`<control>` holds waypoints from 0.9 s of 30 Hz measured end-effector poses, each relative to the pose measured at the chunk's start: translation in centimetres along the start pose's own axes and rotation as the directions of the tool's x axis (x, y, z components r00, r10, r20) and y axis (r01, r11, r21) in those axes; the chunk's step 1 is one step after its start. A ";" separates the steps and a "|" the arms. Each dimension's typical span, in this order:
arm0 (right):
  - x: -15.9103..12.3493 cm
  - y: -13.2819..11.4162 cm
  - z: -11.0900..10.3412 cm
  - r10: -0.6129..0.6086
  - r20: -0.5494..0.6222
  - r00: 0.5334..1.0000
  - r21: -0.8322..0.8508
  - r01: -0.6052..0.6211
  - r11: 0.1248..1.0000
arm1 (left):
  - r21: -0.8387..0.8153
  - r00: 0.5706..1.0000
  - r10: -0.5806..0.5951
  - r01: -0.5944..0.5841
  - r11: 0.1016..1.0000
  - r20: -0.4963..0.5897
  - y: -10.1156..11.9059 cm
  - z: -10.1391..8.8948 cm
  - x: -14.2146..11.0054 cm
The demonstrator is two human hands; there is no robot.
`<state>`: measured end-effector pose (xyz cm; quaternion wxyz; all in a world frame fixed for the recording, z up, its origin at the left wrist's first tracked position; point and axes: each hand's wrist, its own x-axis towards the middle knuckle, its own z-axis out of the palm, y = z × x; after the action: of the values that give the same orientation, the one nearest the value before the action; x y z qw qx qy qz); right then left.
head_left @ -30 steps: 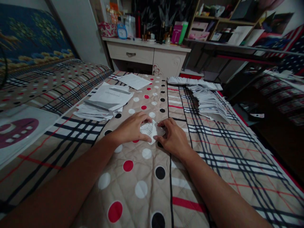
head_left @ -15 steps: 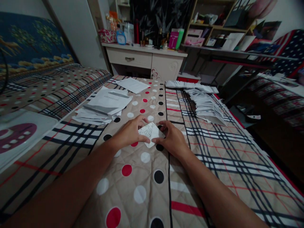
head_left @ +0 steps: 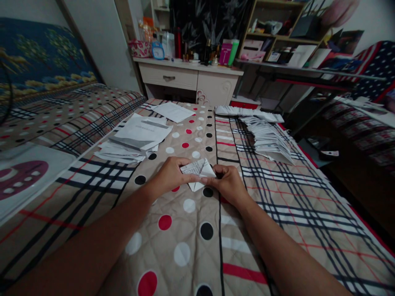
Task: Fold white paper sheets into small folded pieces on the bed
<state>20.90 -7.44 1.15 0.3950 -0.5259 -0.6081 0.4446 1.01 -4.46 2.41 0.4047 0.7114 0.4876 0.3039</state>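
A small folded piece of paper (head_left: 200, 167), white with printed text on its left part, is between my two hands just above the patterned bed cover. My left hand (head_left: 175, 173) pinches its left side, thumb stretched across the front. On the right side, my right hand (head_left: 227, 181) grips the paper between thumb and curled fingers. The two thumb tips meet near the paper's middle, and a pointed lower flap shows beneath them. The fingers behind the paper are partly hidden.
Loose printed sheets (head_left: 142, 133) lie in a pile at the left, with another sheet (head_left: 173, 112) beyond. Rows of folded papers (head_left: 267, 137) stand at the right. A white bag (head_left: 27, 176) with a purple print lies at the left edge. A cluttered dresser (head_left: 188, 76) stands behind.
My left thumb has moved right across the paper toward my right thumb. The paper has turned slightly and its upper corner now points more to the right.
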 end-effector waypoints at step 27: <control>0.0 -1.9 0.2 0.170 -0.264 0.949 0.392 -0.056 0.918 | 0.248 0.865 0.407 -0.342 0.906 -0.293 0.3 0.7 -0.3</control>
<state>20.14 -7.54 2.91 0.5481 -0.5340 -0.4137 0.4932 1.61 -4.95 2.31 0.1790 0.7647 0.4280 0.4472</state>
